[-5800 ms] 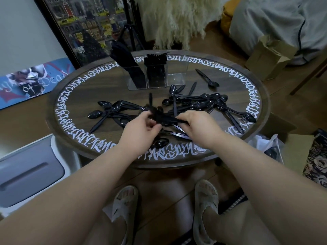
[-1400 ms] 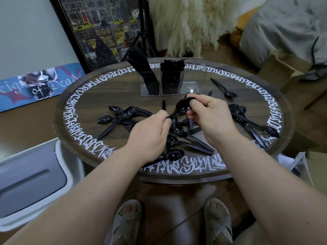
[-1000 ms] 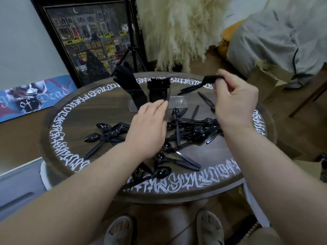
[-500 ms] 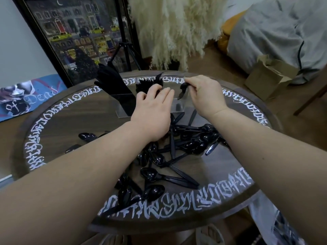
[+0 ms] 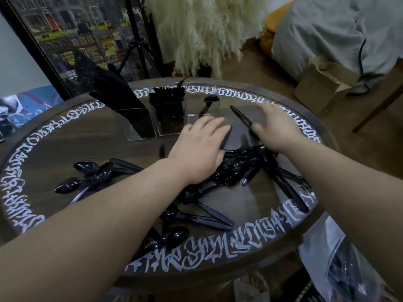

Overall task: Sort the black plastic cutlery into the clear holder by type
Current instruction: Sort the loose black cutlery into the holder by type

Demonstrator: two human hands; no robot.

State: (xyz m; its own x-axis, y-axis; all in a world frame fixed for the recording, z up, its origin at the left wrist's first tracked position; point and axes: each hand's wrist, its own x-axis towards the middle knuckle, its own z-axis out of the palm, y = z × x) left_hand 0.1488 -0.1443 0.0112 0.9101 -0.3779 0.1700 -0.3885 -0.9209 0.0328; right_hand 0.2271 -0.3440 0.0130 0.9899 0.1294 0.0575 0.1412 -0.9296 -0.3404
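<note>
My left hand [image 5: 198,149] lay flat, fingers straight, over spoon pile [image 5: 235,168] mid-table, gripped nothing. My right hand [image 5: 274,127] blurred, fingers spread, reached at lone spoon [image 5: 241,117] just right of clear holder [image 5: 172,118]; contact unclear. Holder stood at far side of round lettered table [image 5: 65,136]: left compartment knives, middle forks, right one single spoon [image 5: 206,105]. More spoons [image 5: 96,173] scattered left and near edge.
</note>
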